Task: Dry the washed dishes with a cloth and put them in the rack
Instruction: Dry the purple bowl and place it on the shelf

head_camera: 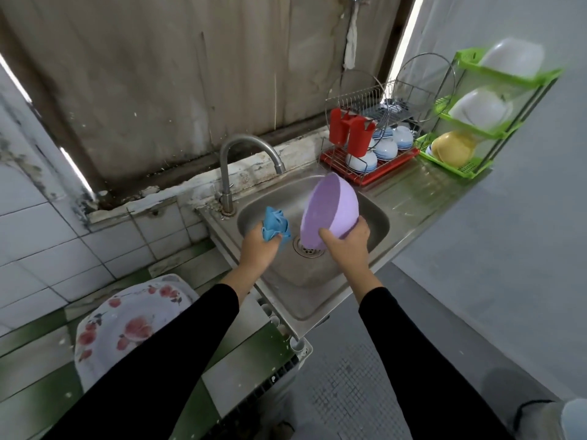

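One floral plate point(127, 325) lies off the left end of the bench, partly hidden by the left sleeve point(178, 344). One left hand point(257, 246) is raised over the left part of the sink point(378, 214); its grip is curled tight around one bunched blue cloth point(274, 225), which sticks up from the fist. One curved tap point(244, 150) rises from the far left corner of the sink, its spout reaching over the basin. One drain point(309, 249) shows in the basin floor, between the two hands.

One purple bowl point(330, 211) is held above the drain, tipped on edge with its opening turned left toward the cloth; cloth and bowl are near but apart. One right hand point(346, 242) holds the bowl by its lower rim: the grip pinches the wall, thumb on the inner side, fingers wrapped behind the outer side.

One wire rack point(365, 176) on a red tray stands at the far edge of the bench, right of the sink. It carries two red cutlery holders point(352, 131) and at least three upturned blue-and-white bowls point(386, 149); their exact count cannot be told. One green three-tier shelf point(470, 173) stands at the far right corner of the bench, with white containers point(479, 109) on the upper two tiers and yellow bowls point(454, 147) on the lowest.
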A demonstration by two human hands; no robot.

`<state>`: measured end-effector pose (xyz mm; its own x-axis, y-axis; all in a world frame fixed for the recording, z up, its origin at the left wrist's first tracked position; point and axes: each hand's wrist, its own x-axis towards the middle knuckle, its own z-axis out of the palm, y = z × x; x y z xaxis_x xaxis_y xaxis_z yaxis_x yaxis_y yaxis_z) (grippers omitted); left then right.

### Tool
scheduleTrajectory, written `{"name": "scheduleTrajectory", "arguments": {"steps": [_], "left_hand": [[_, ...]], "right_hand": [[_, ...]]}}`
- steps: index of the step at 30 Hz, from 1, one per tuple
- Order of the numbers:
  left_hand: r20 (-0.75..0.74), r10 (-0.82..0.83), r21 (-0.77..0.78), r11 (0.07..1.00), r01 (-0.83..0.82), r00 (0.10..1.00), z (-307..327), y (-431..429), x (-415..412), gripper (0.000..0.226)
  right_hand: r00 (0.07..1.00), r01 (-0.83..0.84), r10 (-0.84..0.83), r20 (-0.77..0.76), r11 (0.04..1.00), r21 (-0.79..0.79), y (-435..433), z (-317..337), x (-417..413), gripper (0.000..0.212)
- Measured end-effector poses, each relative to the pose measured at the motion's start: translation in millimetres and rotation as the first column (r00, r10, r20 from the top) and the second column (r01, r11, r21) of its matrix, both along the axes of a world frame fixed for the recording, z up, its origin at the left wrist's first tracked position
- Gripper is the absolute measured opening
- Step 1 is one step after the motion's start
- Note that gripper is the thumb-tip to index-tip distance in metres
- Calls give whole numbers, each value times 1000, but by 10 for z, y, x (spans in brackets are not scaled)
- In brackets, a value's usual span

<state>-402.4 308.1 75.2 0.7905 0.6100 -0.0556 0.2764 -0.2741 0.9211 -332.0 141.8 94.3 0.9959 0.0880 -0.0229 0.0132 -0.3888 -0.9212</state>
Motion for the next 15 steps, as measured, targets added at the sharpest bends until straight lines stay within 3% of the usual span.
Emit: {"name": "scheduleTrajectory", "arguments": {"steps": [2,4,7,11,15], "left_hand": [[-27,33,-10,999,-33,999,-71,85,-107,18],[-56,96,-32,995,-98,994,-127,178,-213,21],[-65,187,-66,979,-191,980,-157,336,-408,19],[-63,300,-57,951,-303,952,-231,601,-701,27],[-110,415,-41,906,-421,903,-273,863,-1068,25]], "right_hand": [[993,34,-10,-117,979,201,85,-72,-20,100],[964,71,21,-266,940,333,182,-135,-33,86],[894,86,92,-439,925,369,336,-202,-59,68],[800,23,211,-562,924,381,632,-233,-180,56],[713,-80,368,-597,888,453,1005,-267,-464,52]]}}
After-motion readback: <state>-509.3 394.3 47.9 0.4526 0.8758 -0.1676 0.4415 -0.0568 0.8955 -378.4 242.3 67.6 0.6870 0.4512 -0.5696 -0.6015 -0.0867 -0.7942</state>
